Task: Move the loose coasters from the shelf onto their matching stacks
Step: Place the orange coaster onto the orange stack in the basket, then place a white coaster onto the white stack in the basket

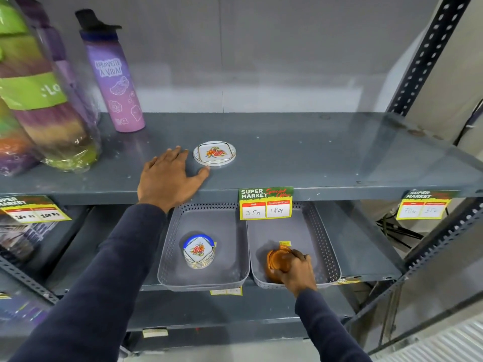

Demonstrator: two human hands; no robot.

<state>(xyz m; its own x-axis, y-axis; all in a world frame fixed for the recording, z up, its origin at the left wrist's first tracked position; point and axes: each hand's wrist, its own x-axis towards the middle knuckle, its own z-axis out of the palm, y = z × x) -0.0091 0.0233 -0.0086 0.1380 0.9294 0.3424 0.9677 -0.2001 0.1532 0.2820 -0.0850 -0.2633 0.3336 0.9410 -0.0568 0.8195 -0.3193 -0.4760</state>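
Two moves look to be in hand at once: an orange piece is being set down on its pile below, and the last loose coaster above is about to be picked up.

The right hand point(294, 267) is down in the right-hand grey perforated plastic tray point(328, 246) on the lower shelf, fingers curled around the stack of round orange coasters point(278, 259). Whether it grips the top piece or only rests on the pile cannot be told, as the hand hides much of it.

The left hand point(167, 178) lies palm down on the grey metal upper shelf point(313, 158), fingers spread and empty. Its thumb tip sits just beside the near edge of the round white coaster with a red floral print point(214, 153), which lies flat and alone; contact is uncertain.

The matching stack of white floral coasters point(199, 252) stands in the left-hand grey perforated tray point(170, 246), directly below.

The next move likely calls for getting a fingertip under the flat coaster's rim, or drawing it to the shelf's near edge, then lowering it squarely onto that floral pile.
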